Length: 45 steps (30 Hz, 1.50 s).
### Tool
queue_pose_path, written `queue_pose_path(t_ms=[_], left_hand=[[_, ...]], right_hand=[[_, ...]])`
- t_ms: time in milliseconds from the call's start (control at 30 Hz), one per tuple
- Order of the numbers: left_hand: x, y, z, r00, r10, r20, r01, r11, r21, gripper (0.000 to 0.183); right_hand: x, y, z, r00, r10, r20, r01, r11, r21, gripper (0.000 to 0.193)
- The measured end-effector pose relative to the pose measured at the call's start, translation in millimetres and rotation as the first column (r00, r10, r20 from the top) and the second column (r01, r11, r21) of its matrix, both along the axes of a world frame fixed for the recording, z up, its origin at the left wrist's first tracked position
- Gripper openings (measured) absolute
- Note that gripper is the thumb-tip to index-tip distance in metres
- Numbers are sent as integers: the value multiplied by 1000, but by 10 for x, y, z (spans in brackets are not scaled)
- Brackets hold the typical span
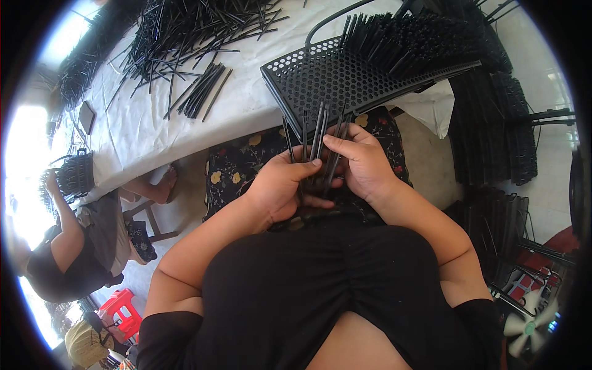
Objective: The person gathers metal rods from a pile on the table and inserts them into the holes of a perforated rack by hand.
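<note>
Several thin black sticks stand roughly upright between my two hands, just in front of my body. My left hand is closed around some of them, its thumb pressed against their sides. My right hand pinches others between thumb and fingers. The lower ends of the sticks are partly hidden by my fingers. Just beyond my hands, a black perforated tray rests at the table's edge, its near corner close to the stick tips. A dense bundle of similar black sticks lies at its right side.
A white-covered table holds a large heap of black sticks and a small bunch. Stacked black racks stand at the right. A person works at the left, near a red stool. A fan is lower right.
</note>
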<state>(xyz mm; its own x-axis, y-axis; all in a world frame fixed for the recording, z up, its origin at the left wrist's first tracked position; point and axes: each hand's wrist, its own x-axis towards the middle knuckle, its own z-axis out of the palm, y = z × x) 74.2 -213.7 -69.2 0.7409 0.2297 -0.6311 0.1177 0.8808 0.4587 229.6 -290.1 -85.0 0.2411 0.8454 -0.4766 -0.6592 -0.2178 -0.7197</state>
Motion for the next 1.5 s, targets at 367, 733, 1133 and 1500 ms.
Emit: queue_pose_path(t_ms=[367,733,1133,1500], left_hand=[[-46,1,-33,1000,7,-10,-7,1000,-12,24],[-52,-15,-47,999,15,-29,-15,1000,19,28],[-38,-20,-120,995,58,79,-63,996,58,21],[-56,22,-100,998,33,55,-34,999,9,33]], right_hand=[[-26,-7,-42,1000,0,28,1,999,-34,12],[-7,-2,-49,998,28,60,-27,999,-25,13],[-22,34,-26,979,45,199,-64,994,93,12],[1,-37,-127,986,134,96,-137,990,23,17]])
